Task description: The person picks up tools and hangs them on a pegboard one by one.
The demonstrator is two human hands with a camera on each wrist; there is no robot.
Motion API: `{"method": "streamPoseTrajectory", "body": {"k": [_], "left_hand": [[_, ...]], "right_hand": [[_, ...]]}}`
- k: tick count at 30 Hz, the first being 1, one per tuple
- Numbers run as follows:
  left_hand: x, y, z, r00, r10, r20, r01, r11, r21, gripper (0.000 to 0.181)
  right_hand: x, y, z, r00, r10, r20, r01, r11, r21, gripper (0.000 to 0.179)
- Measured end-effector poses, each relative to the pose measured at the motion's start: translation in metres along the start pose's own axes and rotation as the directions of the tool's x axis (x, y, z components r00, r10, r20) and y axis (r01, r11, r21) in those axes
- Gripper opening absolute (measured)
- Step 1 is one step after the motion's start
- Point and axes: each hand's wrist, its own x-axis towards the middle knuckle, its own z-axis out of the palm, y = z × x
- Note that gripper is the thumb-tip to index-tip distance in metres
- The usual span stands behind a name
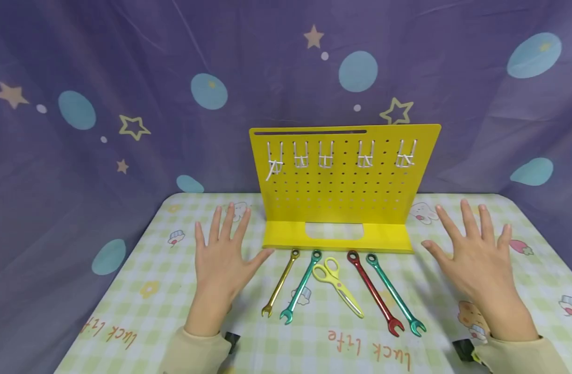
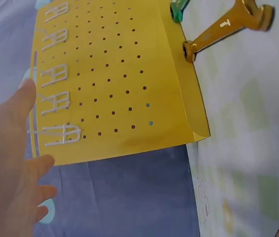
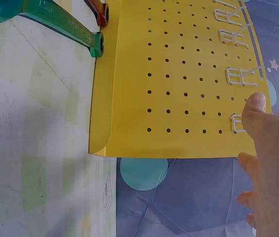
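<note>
My left hand (image 1: 222, 265) is spread over the left side of the table with nothing in it. On the other side, my right hand (image 1: 479, 265) is spread the same way, also holding nothing. Between them lie a gold wrench (image 1: 281, 283), a green wrench (image 1: 301, 286), yellow scissors (image 1: 338, 285), a red wrench (image 1: 376, 292) and a second green wrench (image 1: 396, 294). The gold wrench is nearest my left thumb. Behind the tools stands a yellow pegboard (image 1: 332, 202) with several white wire hooks (image 1: 325, 155) along its upper part.
A checked tablecloth (image 1: 160, 311) with printed drawings covers the table. Behind the pegboard hangs a purple curtain (image 1: 286, 62) with stars and blue ovals. Small black devices (image 1: 232, 340) sit by the wrists.
</note>
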Motion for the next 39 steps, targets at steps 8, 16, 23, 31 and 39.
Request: {"method": "streamPoseTrajectory", "body": {"k": [8, 16, 23, 31, 39], "left_hand": [[0.012, -0.004, 0.010, 0.999, 0.028, -0.039, -0.028, 1.000, 0.013, 0.092], [0.033, -0.016, 0.021, 0.997, 0.071, -0.011, -0.070, 0.997, 0.040, 0.087], [0.047, -0.022, 0.023, 0.994, 0.099, -0.054, -0.100, 0.995, -0.017, 0.086], [0.062, -0.025, 0.030, 0.987, 0.084, -0.138, -0.102, 0.986, -0.134, 0.083], [0.076, -0.030, 0.046, 0.965, 0.038, -0.258, -0.127, 0.933, -0.338, 0.070]], "right_hand": [[0.000, -0.003, 0.001, 1.000, -0.002, -0.007, 0.002, 1.000, -0.001, 0.077], [0.001, -0.004, 0.002, 1.000, -0.006, -0.006, 0.006, 1.000, 0.019, 0.076], [0.000, -0.007, 0.002, 1.000, -0.010, -0.004, 0.010, 1.000, 0.028, 0.076], [0.000, -0.007, 0.003, 1.000, -0.016, -0.010, 0.016, 1.000, 0.025, 0.076], [0.000, -0.007, 0.005, 1.000, -0.028, -0.012, 0.029, 0.999, 0.032, 0.076]]}}
